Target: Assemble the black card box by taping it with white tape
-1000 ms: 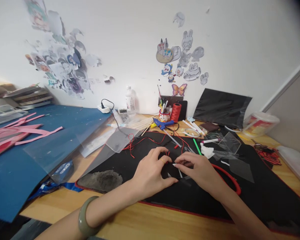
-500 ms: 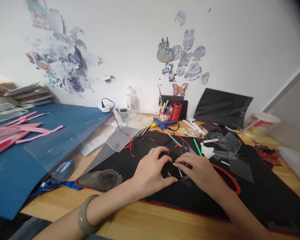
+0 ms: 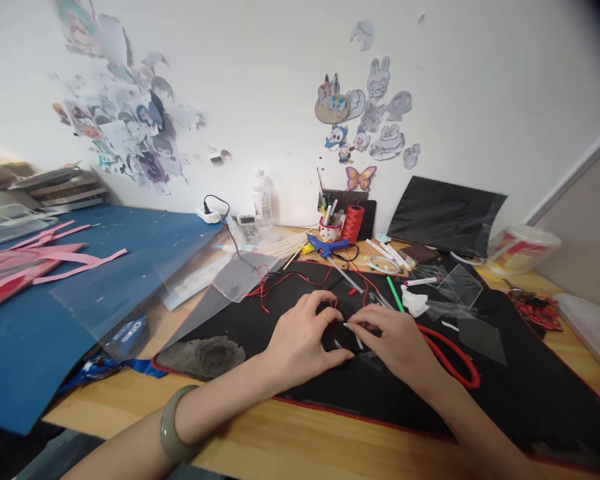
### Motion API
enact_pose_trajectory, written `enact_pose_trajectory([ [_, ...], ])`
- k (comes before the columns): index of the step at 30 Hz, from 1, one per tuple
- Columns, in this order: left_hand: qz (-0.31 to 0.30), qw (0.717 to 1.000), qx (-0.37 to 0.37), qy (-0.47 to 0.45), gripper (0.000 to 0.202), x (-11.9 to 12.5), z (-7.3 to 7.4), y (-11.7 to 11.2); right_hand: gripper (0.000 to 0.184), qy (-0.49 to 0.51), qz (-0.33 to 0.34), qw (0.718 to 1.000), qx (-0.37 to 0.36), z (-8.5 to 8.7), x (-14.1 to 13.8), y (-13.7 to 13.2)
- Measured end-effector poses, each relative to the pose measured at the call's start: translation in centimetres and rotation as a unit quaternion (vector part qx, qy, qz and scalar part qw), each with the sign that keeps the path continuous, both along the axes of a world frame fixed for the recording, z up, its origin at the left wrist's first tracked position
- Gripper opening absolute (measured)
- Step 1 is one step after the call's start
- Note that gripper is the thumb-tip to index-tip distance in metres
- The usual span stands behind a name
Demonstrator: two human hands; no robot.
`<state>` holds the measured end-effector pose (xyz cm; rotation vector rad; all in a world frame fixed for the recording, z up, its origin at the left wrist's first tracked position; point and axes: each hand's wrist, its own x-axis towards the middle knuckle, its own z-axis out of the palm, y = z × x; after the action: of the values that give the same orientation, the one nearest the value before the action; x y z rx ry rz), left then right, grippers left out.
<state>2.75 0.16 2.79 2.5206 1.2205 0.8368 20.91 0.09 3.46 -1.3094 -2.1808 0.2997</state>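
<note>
Over the black mat (image 3: 300, 393), my left hand (image 3: 300, 337) arches with its thumb and fingers apart, the fingertips low near the mat. To its right, my right hand (image 3: 393, 337) is closed in a pinch on a small white pointed piece (image 3: 347, 325), mostly hidden by the fingers. A thin pale strip (image 3: 359, 343) lies between the hands, just below the pinch. Any clear piece under my left fingers is too faint to make out. A thick red cord loop (image 3: 467, 373) curves out from behind my right wrist.
Beyond the hands are a green stick (image 3: 395, 295), crumpled white tissue (image 3: 415, 302), a blue glue gun (image 3: 327, 247) and red thread (image 3: 263, 283). A red spool (image 3: 353, 225) stands by a pen cup (image 3: 330, 231). Clear plastic sheets (image 3: 237, 277) lie at left; a blue board (image 3: 130, 233) covers the far left.
Both hands stay close together in nearly the same pose, with the small white piece still in my right fingers. The red cord loop appears slightly shifted left.
</note>
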Motion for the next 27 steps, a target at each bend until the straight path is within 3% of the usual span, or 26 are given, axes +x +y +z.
enact_pose_trajectory([
  [27,0.005,1.000,0.010,0.010,0.040,0.08,-0.06,0.08,0.010,0.096,-0.031,0.990,-0.095,-0.26,0.13,0.47],
])
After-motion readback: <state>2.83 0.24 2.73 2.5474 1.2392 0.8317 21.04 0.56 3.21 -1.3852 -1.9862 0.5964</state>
